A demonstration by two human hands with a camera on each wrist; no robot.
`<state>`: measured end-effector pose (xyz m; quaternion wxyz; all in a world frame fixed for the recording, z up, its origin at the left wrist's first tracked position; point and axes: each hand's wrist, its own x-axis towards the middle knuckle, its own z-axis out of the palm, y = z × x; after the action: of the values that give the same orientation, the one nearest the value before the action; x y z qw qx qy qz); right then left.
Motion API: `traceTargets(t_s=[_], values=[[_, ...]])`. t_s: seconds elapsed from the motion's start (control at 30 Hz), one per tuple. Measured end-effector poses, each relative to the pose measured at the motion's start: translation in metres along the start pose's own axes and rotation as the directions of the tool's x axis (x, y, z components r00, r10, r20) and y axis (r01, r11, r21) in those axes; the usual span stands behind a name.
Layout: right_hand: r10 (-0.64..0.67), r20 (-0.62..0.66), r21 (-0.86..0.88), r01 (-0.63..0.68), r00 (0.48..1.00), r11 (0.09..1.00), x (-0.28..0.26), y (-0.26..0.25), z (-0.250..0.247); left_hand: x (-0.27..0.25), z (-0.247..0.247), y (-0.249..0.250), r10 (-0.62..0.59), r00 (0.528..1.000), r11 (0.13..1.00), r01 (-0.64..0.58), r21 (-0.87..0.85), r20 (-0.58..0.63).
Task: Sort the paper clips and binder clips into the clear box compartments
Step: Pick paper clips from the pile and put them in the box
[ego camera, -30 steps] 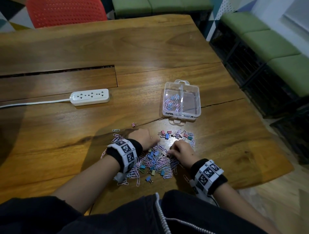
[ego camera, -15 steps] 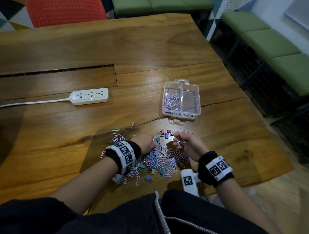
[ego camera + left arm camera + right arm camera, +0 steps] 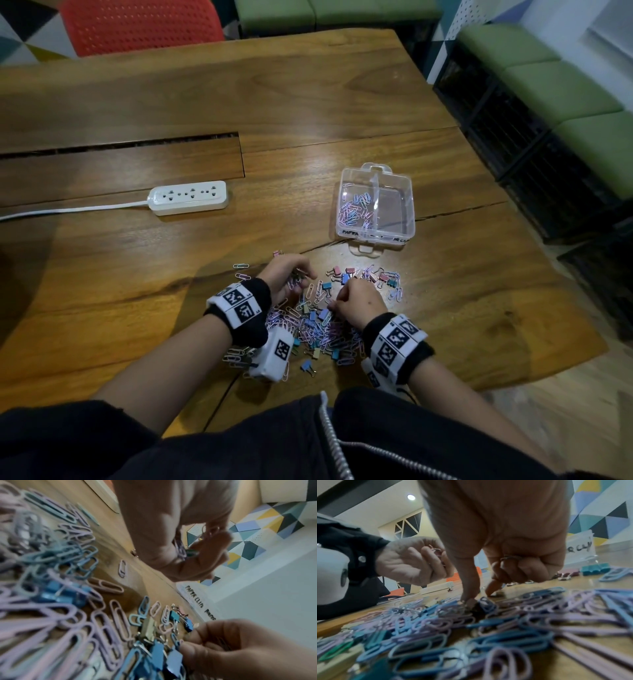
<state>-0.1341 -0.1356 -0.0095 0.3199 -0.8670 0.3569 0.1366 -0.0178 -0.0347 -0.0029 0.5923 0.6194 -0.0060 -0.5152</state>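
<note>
A loose pile of pastel paper clips and small binder clips (image 3: 318,325) lies on the wooden table (image 3: 137,274) in front of me. My left hand (image 3: 298,275) hovers over the pile's far left edge, fingers curled round a bunch of paper clips (image 3: 180,550). My right hand (image 3: 337,301) reaches down into the pile; thumb and forefinger (image 3: 469,588) touch the clips while the other fingers hold a paper clip (image 3: 510,558) against the palm. The clear box (image 3: 407,192) stands beyond the pile, its left compartment holding paper clips (image 3: 354,209), its right one looking bare.
A white power strip (image 3: 188,198) with its cable lies to the left. The table's right edge (image 3: 548,274) drops off to the floor and green benches (image 3: 565,85). A red chair (image 3: 137,24) stands behind the table. Several binder clips (image 3: 370,275) sit grouped right of the hands.
Half a second ago my right hand was lifted with a clip; now it is back down in the pile. The left hand stays put, turned slightly.
</note>
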Motion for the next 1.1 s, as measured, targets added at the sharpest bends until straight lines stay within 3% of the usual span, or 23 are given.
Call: traceTargets(t_s=[0.1, 0.2, 0.37, 0.43, 0.5, 0.6, 0.73, 0.77, 0.83, 0.9, 0.93, 0.97, 1.03, 1.07, 1.1], values=[[-0.019, -0.031, -0.058, 0.017, 0.999, 0.998, 0.002, 0.000, 0.010, 0.002, 0.005, 0.002, -0.005, 0.999, 0.993, 0.010, 0.114, -0.043], [-0.065, -0.014, -0.135, 0.062, 0.998, 0.989, -0.001, 0.000, 0.014, 0.006, 0.008, 0.001, -0.040, 0.999, 0.918, 0.049, 0.394, -0.031], [-0.204, 0.063, -0.167, 0.212, 0.977, 0.963, 0.000, 0.000, 0.010, 0.011, 0.010, -0.002, 0.132, 0.990, 0.560, -0.040, 0.827, -0.042], [-0.204, 0.063, -0.056, 0.207, 0.977, 0.977, 0.001, 0.002, 0.007, 0.008, 0.014, -0.004, 0.131, 0.991, 0.397, -0.045, 0.917, -0.008], [-0.157, 0.040, 0.215, 0.145, 0.987, 0.966, -0.001, 0.005, -0.002, 0.006, 0.019, -0.006, 0.147, 0.989, 0.212, -0.023, 0.977, -0.009], [-0.063, 0.081, 0.656, -0.005, 0.995, 0.755, -0.004, 0.012, -0.021, 0.007, 0.024, -0.009, 0.167, 0.986, 0.043, -0.018, 0.999, 0.011], [0.005, 0.215, 0.925, -0.205, 0.977, 0.321, -0.002, 0.031, -0.036, 0.006, 0.030, -0.011, 0.120, 0.991, -0.010, -0.057, 0.998, 0.057], [0.016, 0.227, 0.935, -0.223, 0.974, 0.276, -0.002, 0.036, -0.037, 0.006, 0.031, -0.011, 0.097, 0.993, -0.031, -0.066, 0.997, 0.069], [0.024, 0.215, 0.923, -0.211, 0.976, 0.323, -0.005, 0.043, -0.038, 0.004, 0.031, -0.012, 0.074, 0.993, -0.085, -0.089, 0.992, 0.095], [0.017, 0.196, 0.884, -0.184, 0.981, 0.429, -0.009, 0.047, -0.038, 0.004, 0.030, -0.011, 0.074, 0.991, -0.040, -0.107, 0.993, 0.110], [0.029, 0.195, 0.865, -0.186, 0.980, 0.467, -0.010, 0.049, -0.037, 0.004, 0.029, -0.011, 0.070, 0.991, 0.060, -0.118, 0.991, 0.114], [0.042, 0.190, 0.838, -0.184, 0.981, 0.514, -0.011, 0.051, -0.036, 0.004, 0.026, -0.010, 0.053, 0.992, 0.232, -0.125, 0.965, 0.116], [0.035, 0.129, 0.708, -0.117, 0.991, 0.696, -0.010, 0.055, -0.030, 0.002, 0.021, -0.009, -0.010, 0.992, 0.711, -0.081, 0.699, 0.125], [0.003, 0.080, 0.596, -0.051, 0.997, 0.801, -0.010, 0.058, -0.026, 0.000, 0.019, -0.008, -0.040, 0.989, 0.886, -0.030, 0.462, 0.141], [-0.049, 0.037, 0.471, 0.026, 0.998, 0.882, -0.009, 0.060, -0.022, -0.002, 0.016, -0.007, -0.050, 0.984, 0.972, 0.008, 0.235, 0.173]])
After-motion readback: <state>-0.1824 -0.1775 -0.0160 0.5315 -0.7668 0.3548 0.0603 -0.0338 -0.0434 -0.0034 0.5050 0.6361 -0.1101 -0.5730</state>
